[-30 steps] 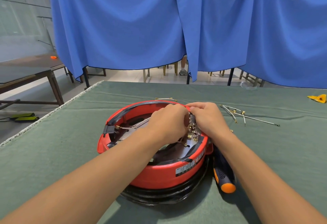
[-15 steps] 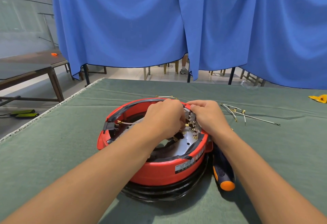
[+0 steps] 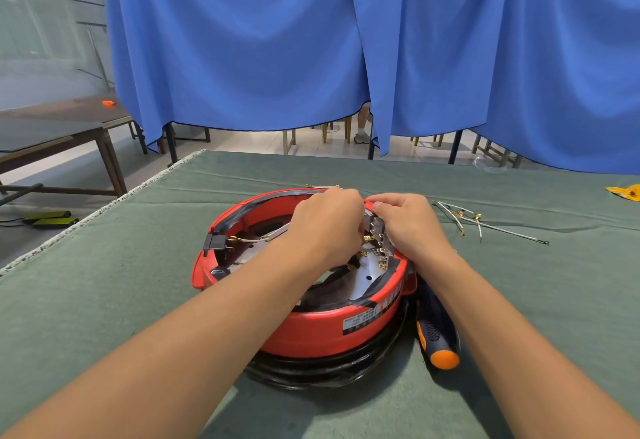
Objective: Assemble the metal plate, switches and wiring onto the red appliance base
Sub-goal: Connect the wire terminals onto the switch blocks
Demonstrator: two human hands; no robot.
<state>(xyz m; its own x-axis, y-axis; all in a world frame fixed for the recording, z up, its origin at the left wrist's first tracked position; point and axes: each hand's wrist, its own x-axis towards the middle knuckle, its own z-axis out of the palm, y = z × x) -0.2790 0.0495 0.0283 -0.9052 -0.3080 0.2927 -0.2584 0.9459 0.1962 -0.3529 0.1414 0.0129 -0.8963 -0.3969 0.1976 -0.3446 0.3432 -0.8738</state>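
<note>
The round red appliance base (image 3: 311,331) lies upside down on the green cloth, with a metal plate (image 3: 360,286) inside it. A row of grey switches with brass terminals (image 3: 377,234) stands along the far right inner rim. My left hand (image 3: 327,224) curls over the base's middle, fingertips at the switches. My right hand (image 3: 408,227) grips the switch block from the right. A white wire (image 3: 263,238) runs inside to a black part (image 3: 214,243) at the left rim. What my left fingers hold is hidden.
A black and orange screwdriver (image 3: 438,334) lies against the base's right side. Loose white wires with brass ends (image 3: 478,222) lie at the right rear, one more wire (image 3: 320,186) behind the base. A yellow item (image 3: 625,192) sits at the far right edge.
Both hands have stayed on the switch row and shifted slightly toward the far rim. The base has not moved.
</note>
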